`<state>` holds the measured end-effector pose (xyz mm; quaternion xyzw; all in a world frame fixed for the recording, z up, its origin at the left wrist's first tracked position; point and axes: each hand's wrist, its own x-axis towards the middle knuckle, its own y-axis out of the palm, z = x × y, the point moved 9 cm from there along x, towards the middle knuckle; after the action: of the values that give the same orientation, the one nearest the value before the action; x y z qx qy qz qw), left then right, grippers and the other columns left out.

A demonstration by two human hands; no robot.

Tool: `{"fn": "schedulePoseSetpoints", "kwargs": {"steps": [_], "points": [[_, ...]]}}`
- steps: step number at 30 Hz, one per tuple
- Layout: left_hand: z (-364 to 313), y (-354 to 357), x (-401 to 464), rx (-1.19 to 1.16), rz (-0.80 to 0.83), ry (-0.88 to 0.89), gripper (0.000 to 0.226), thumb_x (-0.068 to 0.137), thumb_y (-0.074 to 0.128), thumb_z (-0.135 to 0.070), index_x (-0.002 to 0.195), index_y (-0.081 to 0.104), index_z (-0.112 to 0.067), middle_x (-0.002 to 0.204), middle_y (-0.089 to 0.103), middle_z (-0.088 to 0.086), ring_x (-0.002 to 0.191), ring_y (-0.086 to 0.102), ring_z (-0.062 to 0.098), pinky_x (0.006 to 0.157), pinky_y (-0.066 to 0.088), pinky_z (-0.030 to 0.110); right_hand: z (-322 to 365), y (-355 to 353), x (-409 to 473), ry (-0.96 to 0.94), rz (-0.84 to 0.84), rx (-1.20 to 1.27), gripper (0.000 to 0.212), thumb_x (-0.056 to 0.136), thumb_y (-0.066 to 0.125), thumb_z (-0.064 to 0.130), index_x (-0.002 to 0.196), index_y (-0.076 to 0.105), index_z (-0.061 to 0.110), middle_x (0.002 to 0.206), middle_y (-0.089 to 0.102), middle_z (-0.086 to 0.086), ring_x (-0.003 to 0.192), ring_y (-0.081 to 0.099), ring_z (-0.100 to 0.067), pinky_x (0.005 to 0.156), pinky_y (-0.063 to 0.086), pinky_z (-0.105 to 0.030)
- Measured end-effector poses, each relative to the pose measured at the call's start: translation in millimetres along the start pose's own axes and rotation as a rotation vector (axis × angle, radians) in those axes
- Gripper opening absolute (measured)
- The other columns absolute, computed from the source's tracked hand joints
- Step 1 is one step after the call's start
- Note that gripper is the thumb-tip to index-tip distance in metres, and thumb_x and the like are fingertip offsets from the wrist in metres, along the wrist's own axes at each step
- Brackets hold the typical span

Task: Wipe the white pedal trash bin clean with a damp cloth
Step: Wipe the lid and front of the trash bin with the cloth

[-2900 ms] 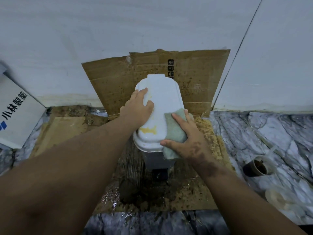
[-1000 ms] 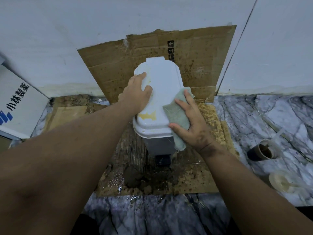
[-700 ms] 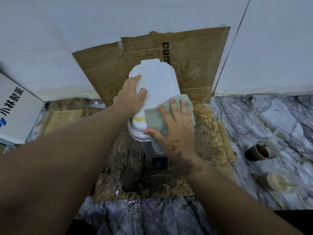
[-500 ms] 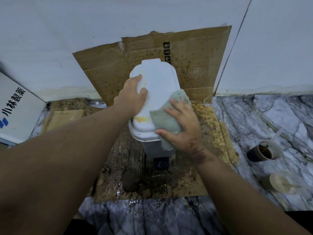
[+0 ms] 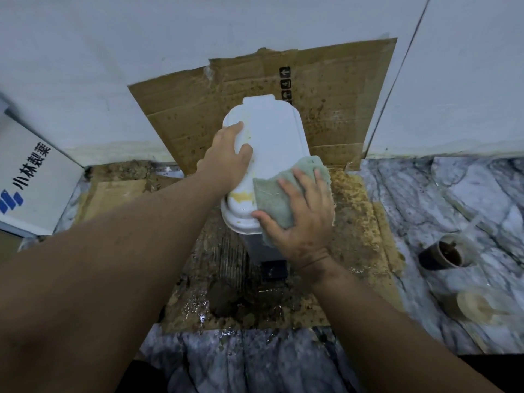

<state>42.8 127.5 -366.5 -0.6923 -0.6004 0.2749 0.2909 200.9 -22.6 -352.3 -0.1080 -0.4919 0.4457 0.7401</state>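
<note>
The white pedal trash bin [image 5: 273,137] stands on soiled cardboard, lid closed, with a yellow stain [image 5: 241,197] near the lid's front left. Its black pedal [image 5: 274,270] shows below the front. My left hand [image 5: 226,157] grips the lid's left edge, thumb on top. My right hand [image 5: 304,217] lies flat, fingers spread, pressing a pale green cloth [image 5: 273,198] onto the lid's front right corner. The cloth hangs over the lid's front and right rim.
Stained cardboard [image 5: 334,89] leans against the white wall behind the bin, and wet dirty cardboard [image 5: 360,222] covers the marble floor. A white box with blue print [image 5: 31,177] sits at left. A dark cup [image 5: 445,255] and a clear lidded cup [image 5: 479,307] stand at right.
My right hand has been rubbing the cloth over the lid's front right, sliding left toward the yellow stain, then back right. My left hand kept its hold on the lid's left edge.
</note>
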Motion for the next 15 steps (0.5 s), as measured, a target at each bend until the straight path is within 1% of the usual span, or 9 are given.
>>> {"fn": "schedulePoseSetpoints", "kwargs": {"steps": [2,4,5,6,8,10,12,14,15], "points": [[1.4,0.1,1.5,0.005,-0.009,-0.01,0.075,0.086,0.029,-0.056,0.157,0.025,-0.032,0.165,0.022,-0.002,0.145,0.033,0.026,0.116,0.028,0.055,-15.5,-3.4,2.0,0.021,-0.028,0.155,0.068,0.081,0.064,0.065,0.12,0.067,0.01,0.141,0.052,-0.017,0.135,0.045,-0.035,0.113,0.037,-0.043],[1.2,0.6,3.0,0.007,-0.007,-0.017,0.074,0.086,0.029,-0.055,0.157,0.024,-0.033,0.165,0.021,-0.003,0.145,0.032,0.026,0.116,0.028,0.055,-42.7,1.6,6.9,0.135,0.042,0.43,0.065,0.08,0.07,0.056,0.126,0.061,0.012,0.15,0.04,-0.017,0.14,0.04,-0.026,0.114,0.036,-0.035],[0.4,1.1,2.8,0.002,0.005,-0.013,0.074,0.086,0.029,-0.056,0.157,0.024,-0.033,0.165,0.02,-0.003,0.145,0.032,0.026,0.116,0.027,0.056,-54.9,8.0,8.3,0.203,0.105,0.551,0.067,0.081,0.069,0.056,0.132,0.056,0.015,0.155,0.034,-0.013,0.144,0.035,-0.021,0.116,0.035,-0.034],[-0.1,2.2,2.4,-0.004,0.017,-0.008,0.075,0.086,0.029,-0.056,0.157,0.023,-0.033,0.165,0.02,-0.003,0.145,0.031,0.026,0.116,0.027,0.056,-62.4,13.2,10.3,0.249,0.167,0.646,0.071,0.083,0.067,0.06,0.139,0.051,0.018,0.16,0.03,-0.009,0.148,0.03,-0.018,0.118,0.034,-0.036],[0.5,2.1,1.6,-0.008,0.024,-0.004,0.075,0.086,0.028,-0.057,0.157,0.023,-0.033,0.165,0.019,-0.003,0.145,0.032,0.026,0.116,0.028,0.056,-70.1,19.8,11.3,0.295,0.23,0.745,0.077,0.085,0.063,0.062,0.148,0.043,0.021,0.163,0.025,-0.002,0.151,0.024,-0.014,0.119,0.032,-0.045],[1.7,0.9,2.0,-0.012,0.011,-0.008,0.074,0.086,0.029,-0.057,0.156,0.023,-0.034,0.164,0.02,-0.005,0.144,0.033,0.025,0.115,0.028,0.056,-67.6,19.6,1.6,0.398,0.169,0.764,0.076,0.086,0.064,0.058,0.149,0.039,0.024,0.162,0.027,0.0,0.15,0.026,-0.014,0.118,0.033,-0.049],[1.1,0.6,1.6,-0.01,0.001,-0.007,0.073,0.087,0.03,-0.056,0.156,0.023,-0.034,0.164,0.02,-0.005,0.143,0.034,0.025,0.115,0.029,0.056,-51.0,14.1,-21.0,0.504,0.032,0.654,0.077,0.086,0.064,0.056,0.149,0.034,0.023,0.159,0.03,-0.001,0.147,0.031,-0.017,0.116,0.036,-0.049],[0.5,-0.6,0.0,-0.01,-0.005,-0.003,0.073,0.086,0.029,-0.057,0.156,0.024,-0.035,0.164,0.02,-0.006,0.143,0.035,0.025,0.114,0.03,0.056,-25.3,9.6,-37.8,0.472,-0.065,0.462,0.083,0.087,0.061,0.058,0.151,0.03,0.015,0.157,0.026,-0.011,0.147,0.029,-0.024,0.115,0.035,-0.053],[0.4,-1.3,-0.9,-0.009,-0.003,-0.002,0.074,0.086,0.028,-0.058,0.156,0.023,-0.035,0.165,0.02,-0.006,0.143,0.035,0.025,0.113,0.031,0.056,-19.6,9.0,-39.2,0.453,-0.085,0.413,0.084,0.087,0.06,0.06,0.151,0.03,0.014,0.156,0.025,-0.013,0.146,0.029,-0.026,0.115,0.034,-0.053]]}}
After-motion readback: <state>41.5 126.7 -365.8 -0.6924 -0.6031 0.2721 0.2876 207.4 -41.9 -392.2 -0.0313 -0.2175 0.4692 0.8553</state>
